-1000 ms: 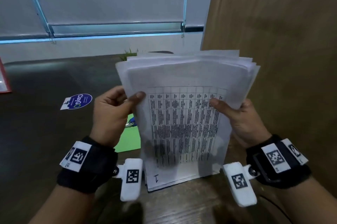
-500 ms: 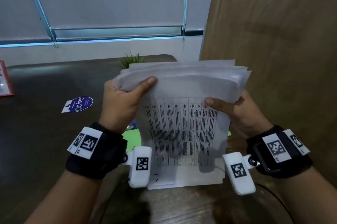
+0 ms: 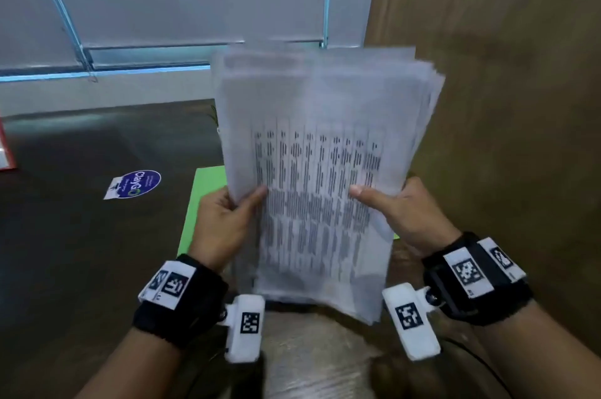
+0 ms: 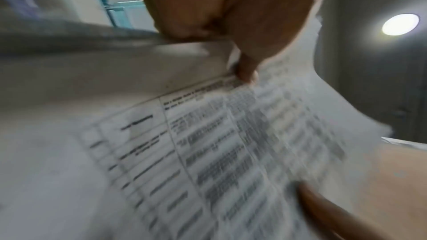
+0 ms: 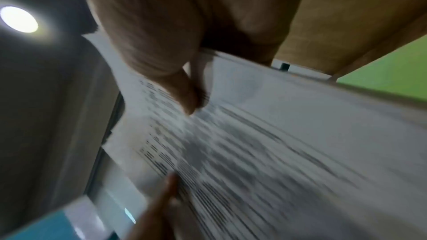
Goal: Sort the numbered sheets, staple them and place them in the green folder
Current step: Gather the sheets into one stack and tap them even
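Observation:
A stack of white printed sheets [image 3: 318, 171] stands nearly upright in the middle of the head view, motion-blurred, its lower edge just above the table. My left hand [image 3: 224, 219] grips its left edge, thumb on the front page. My right hand [image 3: 400, 210] grips the right edge the same way. The left wrist view shows the sheets [image 4: 208, 143] with my left thumb [image 4: 247, 72] pressed on the top page. The right wrist view shows the sheets [image 5: 277, 143] under my right thumb [image 5: 184, 98]. The green folder [image 3: 201, 203] lies flat behind the stack, mostly hidden. No stapler is visible.
A dark table [image 3: 81, 236] spreads to the left, with a blue round sticker card [image 3: 133, 184] on it. A wooden panel [image 3: 520, 106] rises close on the right. A red-edged item [image 3: 5, 151] sits at the far left edge. A small plant is mostly hidden behind the sheets.
Both hands slid from the stack's upper part down to its middle, and the bent-over top of the sheets now stands straight and taller. More of the green folder shows.

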Demonstrator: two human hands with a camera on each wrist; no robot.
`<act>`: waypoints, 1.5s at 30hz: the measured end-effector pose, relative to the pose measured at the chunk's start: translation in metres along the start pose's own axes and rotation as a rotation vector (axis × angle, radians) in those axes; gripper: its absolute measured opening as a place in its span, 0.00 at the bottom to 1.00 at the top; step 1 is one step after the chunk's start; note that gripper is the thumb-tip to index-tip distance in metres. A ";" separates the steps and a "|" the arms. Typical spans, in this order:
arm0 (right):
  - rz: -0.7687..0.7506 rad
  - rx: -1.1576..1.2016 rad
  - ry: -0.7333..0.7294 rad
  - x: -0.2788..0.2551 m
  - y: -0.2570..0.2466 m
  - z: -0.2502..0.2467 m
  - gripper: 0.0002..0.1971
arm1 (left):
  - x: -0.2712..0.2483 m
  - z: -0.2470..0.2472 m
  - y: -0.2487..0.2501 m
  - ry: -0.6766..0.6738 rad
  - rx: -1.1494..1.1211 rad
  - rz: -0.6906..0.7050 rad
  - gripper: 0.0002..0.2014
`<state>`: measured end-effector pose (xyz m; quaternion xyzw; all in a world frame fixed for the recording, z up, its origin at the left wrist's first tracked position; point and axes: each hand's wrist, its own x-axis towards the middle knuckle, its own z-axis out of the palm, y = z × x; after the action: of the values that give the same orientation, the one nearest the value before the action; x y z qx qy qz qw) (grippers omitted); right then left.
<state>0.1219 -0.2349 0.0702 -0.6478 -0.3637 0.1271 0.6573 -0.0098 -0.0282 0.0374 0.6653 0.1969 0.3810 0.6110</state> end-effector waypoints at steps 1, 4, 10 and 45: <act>0.019 -0.010 -0.009 0.001 0.002 0.004 0.08 | 0.000 0.003 0.009 0.068 -0.011 0.047 0.04; 0.026 -0.074 0.027 -0.001 0.009 0.019 0.10 | -0.005 0.011 0.024 0.192 0.021 0.163 0.04; -0.035 0.037 0.105 -0.018 0.020 0.024 0.09 | -0.024 0.008 0.016 0.141 -0.007 0.202 0.05; 0.087 -0.084 0.074 -0.027 0.022 0.021 0.09 | -0.030 -0.015 -0.026 -0.109 0.047 -0.001 0.12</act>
<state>0.0962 -0.2332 0.0390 -0.6945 -0.3154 0.1161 0.6362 -0.0341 -0.0355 0.0039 0.6992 0.1724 0.3392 0.6052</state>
